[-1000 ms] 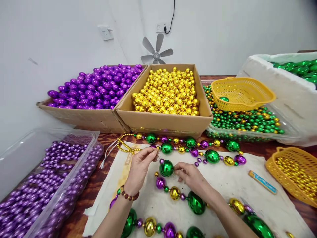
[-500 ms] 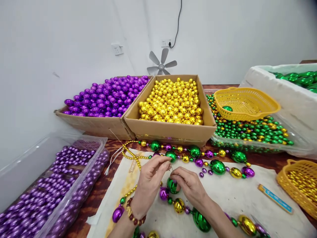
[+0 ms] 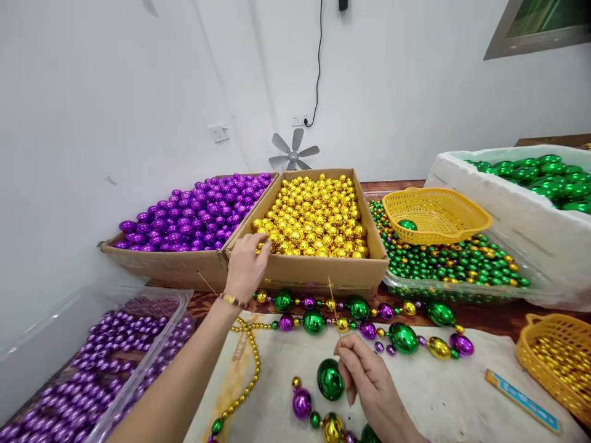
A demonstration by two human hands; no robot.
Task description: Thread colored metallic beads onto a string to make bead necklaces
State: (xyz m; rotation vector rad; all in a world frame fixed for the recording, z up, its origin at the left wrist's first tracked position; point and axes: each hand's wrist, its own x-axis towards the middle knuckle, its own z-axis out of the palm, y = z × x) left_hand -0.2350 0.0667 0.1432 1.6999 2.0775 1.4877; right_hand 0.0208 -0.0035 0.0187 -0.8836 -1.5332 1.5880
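My left hand point(image 3: 247, 263), with a beaded bracelet on its wrist, reaches over the front left corner of a cardboard box point(image 3: 323, 269). Its bent fingers are apart beside the large gold beads point(image 3: 309, 215); whether they touch one cannot be made out. Over the cloth, my right hand point(image 3: 362, 372) pinches a long thin needle point(image 3: 333, 301) that points up. A big green bead point(image 3: 330, 379) lies just left of that hand. Below it runs a strand of purple, green and gold beads point(image 3: 302, 403), partly hidden by my right hand.
Behind are a box of purple beads point(image 3: 198, 212), a yellow basket point(image 3: 438, 215) on mixed small beads, and a white foam box point(image 3: 489, 191). Left stands a clear bin point(image 3: 157, 363); right, a basket of gold beads point(image 3: 530, 351). A blue-orange cutter-like item point(image 3: 524, 400) lies on the cloth point(image 3: 443, 394).
My left hand has left my right hand's side and moved up and left to the gold bead box. My right hand still pinches the needle, now upright. The view has tilted up.
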